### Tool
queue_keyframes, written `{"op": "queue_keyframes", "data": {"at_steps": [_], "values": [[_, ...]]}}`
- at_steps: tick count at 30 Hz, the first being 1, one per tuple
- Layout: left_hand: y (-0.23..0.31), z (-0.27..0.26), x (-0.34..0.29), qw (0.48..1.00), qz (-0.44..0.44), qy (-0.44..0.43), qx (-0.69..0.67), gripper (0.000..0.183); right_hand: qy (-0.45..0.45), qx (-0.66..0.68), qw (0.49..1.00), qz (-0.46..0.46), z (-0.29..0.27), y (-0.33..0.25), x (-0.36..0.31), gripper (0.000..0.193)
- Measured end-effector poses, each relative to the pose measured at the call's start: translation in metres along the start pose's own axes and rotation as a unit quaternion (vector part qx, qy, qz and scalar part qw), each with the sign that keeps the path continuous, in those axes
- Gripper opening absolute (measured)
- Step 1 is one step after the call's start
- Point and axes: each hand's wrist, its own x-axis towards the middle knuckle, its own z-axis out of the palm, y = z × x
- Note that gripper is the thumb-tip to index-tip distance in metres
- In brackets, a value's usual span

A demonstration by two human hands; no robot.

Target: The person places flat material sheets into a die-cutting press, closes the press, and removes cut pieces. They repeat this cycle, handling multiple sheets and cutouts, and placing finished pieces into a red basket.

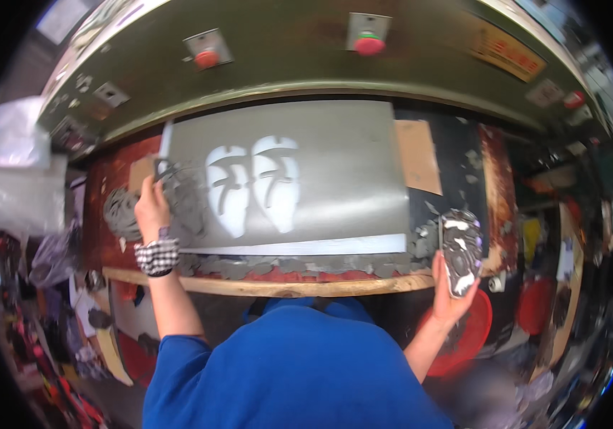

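Observation:
A smooth grey sheet lies on the work surface, with two sole-shaped cut-outs showing white through it. At the sheet's left edge, my left hand pinches a small dark grey piece; its exact shape is blurred. Below and beside those fingers lies a heap of grey scraps. Off the sheet's right end, my right hand grips a sole-shaped cutting die by its lower end. Dark and white patches fill the die's outline.
A green machine beam with two red push buttons spans the far side. Brown card lies right of the sheet. Grey offcuts line the near wooden edge. A red basin stands below my right hand; plastic bags hang at far left.

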Motion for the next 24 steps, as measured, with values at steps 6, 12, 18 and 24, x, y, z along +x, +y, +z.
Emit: {"op": "queue_keyframes", "data": {"at_steps": [6,12,18,24], "values": [[-0.034,0.011,-0.005,0.991,-0.104,-0.085,-0.023,0.026,-0.018,-0.118,0.993,-0.023,0.013,0.015,0.002,0.069],[-0.05,0.011,-0.017,0.957,-0.139,-0.191,0.168,0.044,0.059,-0.148,0.984,-0.077,0.035,0.028,0.007,0.061],[0.036,0.031,0.012,0.995,-0.005,-0.095,0.024,0.033,0.108,-0.092,0.988,-0.053,0.035,0.034,0.004,0.077],[0.218,0.194,0.002,0.928,0.3,-0.15,-0.161,0.062,-0.097,-0.451,0.871,-0.167,0.019,0.081,-0.004,0.052]]}}
